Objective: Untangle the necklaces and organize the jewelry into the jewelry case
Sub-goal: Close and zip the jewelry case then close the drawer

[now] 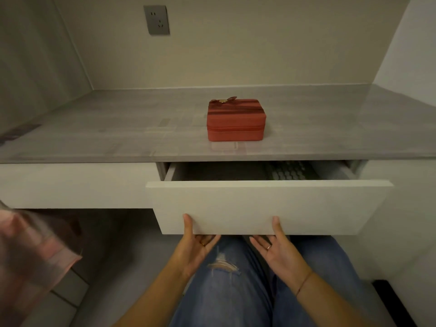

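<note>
1. Sitting at the desk, the person holds the white drawer front [269, 204] at its lower edge with both hands, palms turned up
2. The left hand [198, 249] has its thumb laid on the face of the panel and its fingers [208, 238] reach under the edge, so the panel is pinched between them; the fingertips are hidden below it
3. The right hand [276, 249] grips in the same way, thumb on the face and fingers passing under the edge, tips out of sight
4. A thin ring [203, 243] is on a finger of the left hand and another on the right, and a thin cord [304, 282] goes around the right wrist
5. The drawer [169, 172] stands partly pulled out, and inside it, toward the right, a keyboard [290, 171] with grey keys shows
6. The jewelry case [236, 121] is red and zipped closed; it stands on the grey desk top [118, 128] near the middle, behind the drawer and well apart from both hands
7. A grey wall socket [157, 20] is on the wall above the desk, and a pink cloth [30, 251] hangs blurred at the left edge
</note>
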